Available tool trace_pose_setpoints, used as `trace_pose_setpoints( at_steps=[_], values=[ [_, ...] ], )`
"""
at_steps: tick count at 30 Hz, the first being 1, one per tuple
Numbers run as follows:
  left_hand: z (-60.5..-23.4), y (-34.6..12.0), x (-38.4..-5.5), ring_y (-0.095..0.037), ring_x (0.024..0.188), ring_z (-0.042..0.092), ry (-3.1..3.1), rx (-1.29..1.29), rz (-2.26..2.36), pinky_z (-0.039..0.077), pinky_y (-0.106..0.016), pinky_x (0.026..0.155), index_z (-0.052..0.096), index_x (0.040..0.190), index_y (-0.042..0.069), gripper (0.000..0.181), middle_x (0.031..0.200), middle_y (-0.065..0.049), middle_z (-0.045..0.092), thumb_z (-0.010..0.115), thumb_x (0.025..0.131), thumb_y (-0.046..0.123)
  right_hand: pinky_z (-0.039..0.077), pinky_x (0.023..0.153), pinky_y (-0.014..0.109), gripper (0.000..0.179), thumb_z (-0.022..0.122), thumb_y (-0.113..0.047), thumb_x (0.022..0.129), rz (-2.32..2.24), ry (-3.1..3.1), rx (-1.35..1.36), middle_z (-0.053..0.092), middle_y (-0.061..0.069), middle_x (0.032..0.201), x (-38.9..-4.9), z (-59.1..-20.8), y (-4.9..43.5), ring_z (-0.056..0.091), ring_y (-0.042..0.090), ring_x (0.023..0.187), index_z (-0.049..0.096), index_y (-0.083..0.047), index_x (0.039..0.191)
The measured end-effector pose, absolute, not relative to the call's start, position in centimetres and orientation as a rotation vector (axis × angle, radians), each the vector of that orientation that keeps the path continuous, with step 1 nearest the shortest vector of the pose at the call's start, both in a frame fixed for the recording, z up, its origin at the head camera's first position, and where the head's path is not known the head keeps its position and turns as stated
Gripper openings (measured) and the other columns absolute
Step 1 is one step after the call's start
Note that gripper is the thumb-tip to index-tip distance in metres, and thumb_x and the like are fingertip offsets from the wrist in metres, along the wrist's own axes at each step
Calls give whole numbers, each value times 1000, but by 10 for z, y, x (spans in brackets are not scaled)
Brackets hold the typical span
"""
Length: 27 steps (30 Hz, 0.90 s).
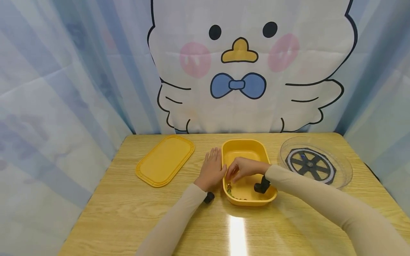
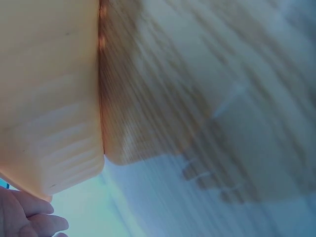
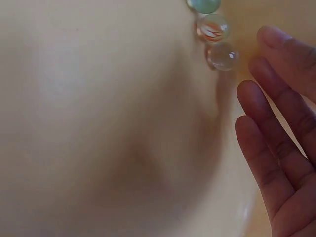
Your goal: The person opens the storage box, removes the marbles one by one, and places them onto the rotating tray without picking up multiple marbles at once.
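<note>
A deep yellow plastic box (image 1: 250,203) stands on the table, with a row of glass marbles (image 1: 229,188) along its inner left and near edges. My right hand (image 1: 245,169) reaches down into the box, fingertips close beside the marbles. In the right wrist view its fingers (image 3: 256,101) are loosely extended beside a clear marble (image 3: 223,56), an orange-swirled marble (image 3: 213,27) and a green one (image 3: 205,4), with nothing visible between them. My left hand (image 1: 210,170) lies along the outside of the box's left wall, fingers straight and thumb at the rim.
A flat yellow lid (image 1: 164,161) lies on the table to the left. On the right is a round clear tray (image 1: 346,170) with a black-and-white wheel pattern (image 1: 310,164) and a small blue marble (image 1: 302,156). Curtains hang along the table's back and sides.
</note>
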State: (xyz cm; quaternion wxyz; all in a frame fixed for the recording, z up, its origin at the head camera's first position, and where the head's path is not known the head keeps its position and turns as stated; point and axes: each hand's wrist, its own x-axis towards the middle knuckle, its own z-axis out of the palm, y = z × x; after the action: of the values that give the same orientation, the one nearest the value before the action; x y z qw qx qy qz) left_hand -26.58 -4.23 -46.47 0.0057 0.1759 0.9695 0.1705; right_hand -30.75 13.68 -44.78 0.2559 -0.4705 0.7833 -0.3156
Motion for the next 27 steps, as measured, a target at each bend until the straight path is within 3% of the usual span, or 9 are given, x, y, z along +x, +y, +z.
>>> trace_pose_setpoints(
  at_steps=[10,18,27],
  values=[
    [-467,-41,-266,-27,147,11,3038,529,538,9,-43,121,14,150,-1,64,157,-16,15,38,100,32,53,80,20,15,74,-6,77,-833,2106,-1374,74,9,88,-309,-462,134,67,7,86,75,-1,91],
    [-466,-41,-265,-28,147,12,3049,544,540,11,-43,120,15,149,-2,63,156,-18,17,37,100,31,53,81,20,13,74,-3,76,-823,2139,-1335,74,9,91,-306,-462,132,67,10,87,76,-3,89],
    [-467,-41,-266,-28,147,11,3050,543,533,10,-43,120,15,150,-2,63,157,-18,16,37,100,31,53,76,17,14,74,-1,75,-817,2162,-1350,74,5,88,-303,-464,130,66,6,84,77,-6,88]
  ],
)
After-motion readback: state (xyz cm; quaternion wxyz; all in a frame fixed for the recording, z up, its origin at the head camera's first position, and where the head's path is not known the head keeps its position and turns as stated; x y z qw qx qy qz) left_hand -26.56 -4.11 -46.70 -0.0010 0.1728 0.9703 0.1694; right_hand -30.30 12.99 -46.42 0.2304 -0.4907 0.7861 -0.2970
